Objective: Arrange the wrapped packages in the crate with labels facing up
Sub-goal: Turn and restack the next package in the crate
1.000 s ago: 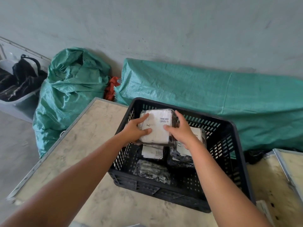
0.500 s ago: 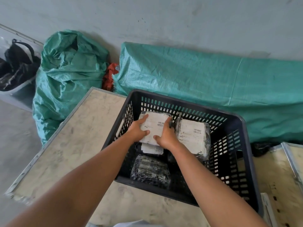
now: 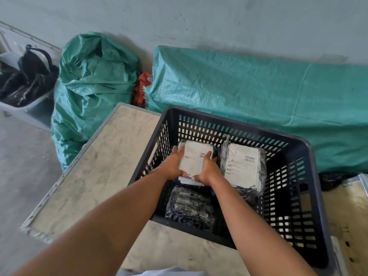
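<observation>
A plastic-wrapped package with a white label (image 3: 194, 159) is lying label-up at the far left of the black perforated plastic crate (image 3: 294, 196), sitting on another labelled package (image 3: 188, 180). The left hand (image 3: 175, 166) and right hand (image 3: 207, 170) are clasping its two sides, fingers curled against it. A larger label-up wrapped package (image 3: 244, 167) is lying just beside it; a dark wrapped package showing no label (image 3: 190, 209) is lying nearer. The crate is resting on a pale worn table (image 3: 89, 180).
</observation>
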A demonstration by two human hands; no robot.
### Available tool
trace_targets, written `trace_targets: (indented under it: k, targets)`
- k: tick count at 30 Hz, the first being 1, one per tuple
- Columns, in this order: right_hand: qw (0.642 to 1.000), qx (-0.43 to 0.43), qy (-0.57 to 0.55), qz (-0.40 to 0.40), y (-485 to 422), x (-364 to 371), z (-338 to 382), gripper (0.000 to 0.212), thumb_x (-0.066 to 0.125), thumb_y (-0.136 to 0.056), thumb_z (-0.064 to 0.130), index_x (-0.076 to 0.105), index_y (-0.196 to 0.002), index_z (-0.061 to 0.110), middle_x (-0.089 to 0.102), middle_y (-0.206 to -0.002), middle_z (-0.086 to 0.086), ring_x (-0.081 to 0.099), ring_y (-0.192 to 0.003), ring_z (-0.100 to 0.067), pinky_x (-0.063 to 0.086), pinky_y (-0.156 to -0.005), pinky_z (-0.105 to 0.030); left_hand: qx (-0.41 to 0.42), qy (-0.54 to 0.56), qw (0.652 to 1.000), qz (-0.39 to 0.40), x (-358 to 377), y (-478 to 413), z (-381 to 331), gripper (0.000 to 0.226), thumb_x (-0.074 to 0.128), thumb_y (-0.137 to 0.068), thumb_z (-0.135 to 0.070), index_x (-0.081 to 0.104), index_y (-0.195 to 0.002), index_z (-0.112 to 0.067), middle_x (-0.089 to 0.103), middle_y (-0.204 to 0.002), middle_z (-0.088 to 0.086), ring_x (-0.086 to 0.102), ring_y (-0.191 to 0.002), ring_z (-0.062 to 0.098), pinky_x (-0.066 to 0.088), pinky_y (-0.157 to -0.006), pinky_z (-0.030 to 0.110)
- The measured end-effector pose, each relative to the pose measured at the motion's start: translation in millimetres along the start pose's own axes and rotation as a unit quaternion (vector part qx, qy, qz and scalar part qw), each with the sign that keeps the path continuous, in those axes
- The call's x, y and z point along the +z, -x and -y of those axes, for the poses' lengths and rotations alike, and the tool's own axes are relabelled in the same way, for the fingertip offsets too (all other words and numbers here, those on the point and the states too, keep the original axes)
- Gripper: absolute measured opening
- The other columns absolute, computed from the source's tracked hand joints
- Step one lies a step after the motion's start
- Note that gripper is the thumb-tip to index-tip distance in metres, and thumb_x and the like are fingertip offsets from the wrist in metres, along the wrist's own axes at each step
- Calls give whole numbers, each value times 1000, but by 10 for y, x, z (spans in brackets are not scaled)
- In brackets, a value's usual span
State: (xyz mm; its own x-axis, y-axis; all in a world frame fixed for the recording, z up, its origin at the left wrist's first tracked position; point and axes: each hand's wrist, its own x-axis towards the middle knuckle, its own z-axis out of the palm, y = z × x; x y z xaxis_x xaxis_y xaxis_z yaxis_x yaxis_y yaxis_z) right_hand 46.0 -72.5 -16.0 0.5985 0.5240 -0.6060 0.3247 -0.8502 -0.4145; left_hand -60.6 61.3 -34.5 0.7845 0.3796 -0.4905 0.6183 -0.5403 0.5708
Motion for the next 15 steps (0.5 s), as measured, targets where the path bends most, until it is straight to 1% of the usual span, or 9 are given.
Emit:
trace_targets:
  k: [5, 8, 10, 12, 13, 14, 15]
  targets:
    - [1000, -13, -9, -14, 53, 21, -22, 135, 85, -84, 29, -25, -159, 12, -26, -165, -26, 25, -153, -38, 28, -120, -37, 14, -40, 999, -12, 10, 15, -3, 124, 81, -83, -13, -14, -161, -25, -9, -170, 12, 22, -152, 34, 25, -122, 46]
    - [999, -9, -7, -31, 103, 22, -2, 129, 85, -85, 28, -17, -162, 11, -22, -167, -24, 22, -154, -37, 26, -121, -36, 13, -39, 999, -21, 11, 35, -17, 122, 81, -82, -14, -11, -161, -25, -6, -170, 11, 24, -151, 34, 27, -121, 46]
    - [999, -8, 0, -44, 155, 12, 13, 121, 82, -88, 28, -10, -164, 12, -9, -170, -23, 27, -152, -37, 30, -121, -39, 10, -31, 999, -24, -6, 47, -37, 122, 84, -80, -14, -6, -162, -25, -4, -171, 10, 23, -151, 34, 27, -121, 46]
    - [998, -25, -2, -60, 221, -33, 20, 113, 79, -91, 27, -5, -165, 13, 12, -169, -22, 36, -147, -37, 36, -119, -44, 6, -29, 999, -33, -35, 65, -66, 126, 87, -76, -13, -2, -163, -24, -5, -171, 10, 19, -153, 34, 26, -123, 47]
    - [997, -40, -12, -72, 270, -76, 14, 110, 78, -92, 25, -3, -165, 13, 25, -165, -20, 40, -144, -37, 39, -117, -45, 2, -34, 999, -37, -54, 72, -93, 128, 89, -73, -13, -2, -163, -25, -8, -170, 10, 16, -154, 34, 26, -122, 49]
    - [994, -59, -31, -86, 328, -131, 2, 106, 78, -92, 23, 2, -165, 12, 34, -160, -17, 44, -141, -35, 41, -116, -45, -5, -45, 998, -38, -81, 85, -124, 130, 90, -72, -14, -2, -163, -26, -12, -170, 10, 15, -154, 36, 29, -121, 50]
    - [990, -78, -56, -98, 397, -199, -22, 102, 78, -91, 21, 9, -165, 12, 41, -156, -14, 46, -140, -33, 41, -115, -43, -12, -57, 998, -39, -114, 100, -174, 128, 90, -72, -14, 0, -163, -28, -14, -169, 11, 15, -153, 38, 35, -118, 52]
